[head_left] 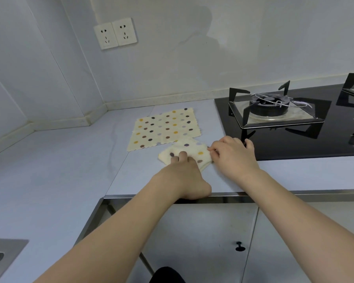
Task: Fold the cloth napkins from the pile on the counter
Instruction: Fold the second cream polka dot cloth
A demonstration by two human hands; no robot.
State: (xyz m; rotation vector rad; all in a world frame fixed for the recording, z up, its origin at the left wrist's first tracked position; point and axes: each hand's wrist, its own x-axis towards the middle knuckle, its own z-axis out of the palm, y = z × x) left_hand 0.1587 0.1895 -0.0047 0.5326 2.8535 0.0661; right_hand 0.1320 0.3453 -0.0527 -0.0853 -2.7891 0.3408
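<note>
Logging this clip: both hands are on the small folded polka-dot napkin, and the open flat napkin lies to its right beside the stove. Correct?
Not quite. The head view shows the flat napkin behind and left of the folded napkin; the left hand and right hand are on it.

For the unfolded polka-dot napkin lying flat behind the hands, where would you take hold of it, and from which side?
Take the unfolded napkin by its near-left corner, coming in from the left front. It lies flat on the counter, that corner is bare with open counter around it, while the folded napkin overlaps its near-right edge.
</note>
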